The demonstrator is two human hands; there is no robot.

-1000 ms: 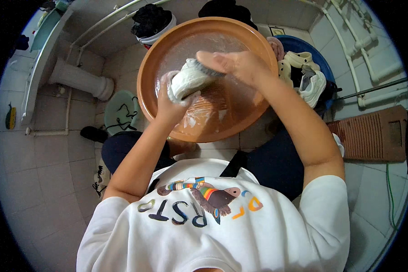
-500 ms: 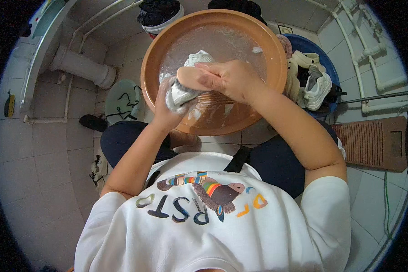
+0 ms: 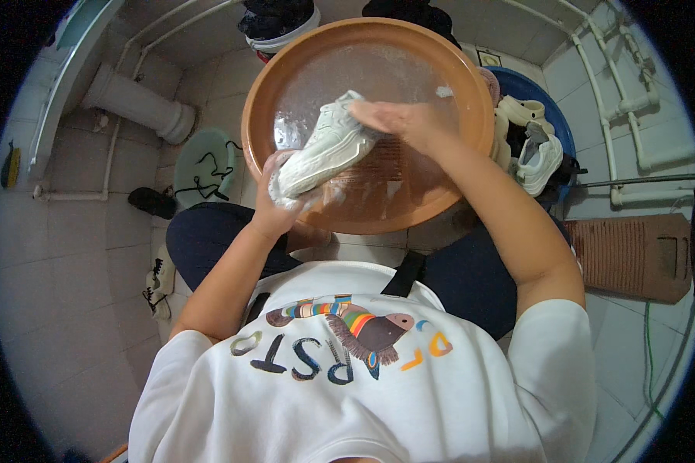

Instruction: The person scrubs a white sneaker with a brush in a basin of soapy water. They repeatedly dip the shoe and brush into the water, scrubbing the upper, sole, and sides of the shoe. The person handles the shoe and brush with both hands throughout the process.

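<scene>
A wet white sneaker (image 3: 328,150) is tilted over the large orange basin (image 3: 252,143), its side turned up. My left hand (image 3: 274,193) is closed around one end of it, with suds on the fingers. At the shoe's right side is my right hand (image 3: 409,125), smeared by motion. It is closed on a peach-coloured scrubbing brush (image 3: 369,116) that blends with the fingers and is only partly made out; its bristles are hidden. Cloudy, soapy water (image 3: 394,73) lies in the basin below, and a ridged part (image 3: 394,162) of the basin shows under the shoe.
At the right, a blue tub (image 3: 560,116) holds several shoes, a white sneaker (image 3: 540,158) among them. A brown washboard (image 3: 633,255) lies nearer. Left of the basin are a pale green basin (image 3: 185,170) with dark laces and a dark shoe (image 3: 153,202). A white bucket (image 3: 286,38) stands behind.
The sneaker has turned so its side shows along its length. My right hand has moved slightly right, and the brush, plain before, is now hard to make out.
</scene>
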